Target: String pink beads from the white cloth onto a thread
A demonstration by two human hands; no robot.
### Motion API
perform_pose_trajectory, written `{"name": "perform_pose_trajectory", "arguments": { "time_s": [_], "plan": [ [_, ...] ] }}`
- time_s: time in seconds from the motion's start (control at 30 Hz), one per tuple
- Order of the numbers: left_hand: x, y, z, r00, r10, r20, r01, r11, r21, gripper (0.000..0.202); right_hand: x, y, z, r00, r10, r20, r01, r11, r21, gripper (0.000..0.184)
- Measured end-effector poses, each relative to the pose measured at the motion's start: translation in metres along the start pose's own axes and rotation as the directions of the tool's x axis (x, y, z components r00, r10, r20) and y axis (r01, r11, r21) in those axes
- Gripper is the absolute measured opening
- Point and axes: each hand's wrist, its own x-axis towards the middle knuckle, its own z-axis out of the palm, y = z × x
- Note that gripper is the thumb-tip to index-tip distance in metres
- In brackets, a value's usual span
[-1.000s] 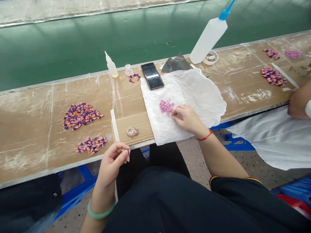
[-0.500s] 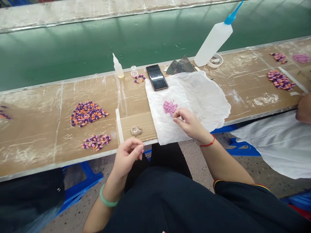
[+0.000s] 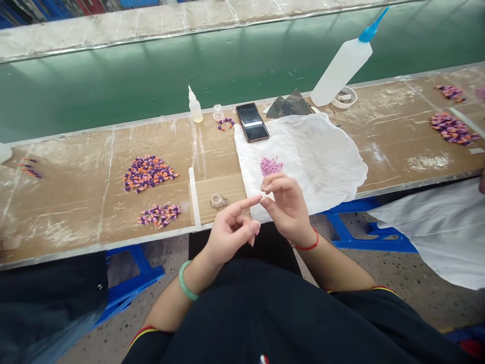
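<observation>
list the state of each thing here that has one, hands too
phone, lying face up, screen dark with a reflection
small bottle, standing upright
large bottle, blue spout fitted, looks tilted
white sheet, spread out, wrinkled
pink beads, loose heap on the sheet
purple-orange pieces, in separate piles
tape roll, lying flat
left hand, index finger extended
right hand, fingers bent, at the left index fingertip

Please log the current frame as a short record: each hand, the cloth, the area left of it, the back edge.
Left hand: index finger extended to the right hand's fingertips; grip unclear
Right hand: near the tiny pink beads; grip unclear
White cloth: bears the beads; phone at its back left corner
Left of cloth: white strip, larger purple-orange pile, smaller pile
Back edge: small bottle, large blue-tipped bottle
</observation>
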Motion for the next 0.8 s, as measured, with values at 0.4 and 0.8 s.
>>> {"name": "perform_pose_trajectory", "arguments": {
  "time_s": [0.4, 0.8],
  "plan": [
    [0.003, 0.000, 0.003, 0.985, 0.024, -0.169, -0.038, 0.996, -0.078, 0.035, -0.003, -0.016, 0.012, 0.972, 0.220, 0.084, -0.234, 0.940, 0.247, 0.025],
    [0.000, -0.002, 0.005, 0.921, 0.172, -0.351, -0.139, 0.983, 0.118, 0.041, -0.018, -0.019, 0.036, 0.933, 0.349, 0.086, -0.349, 0.822, 0.450, 0.011]
  ]
}}
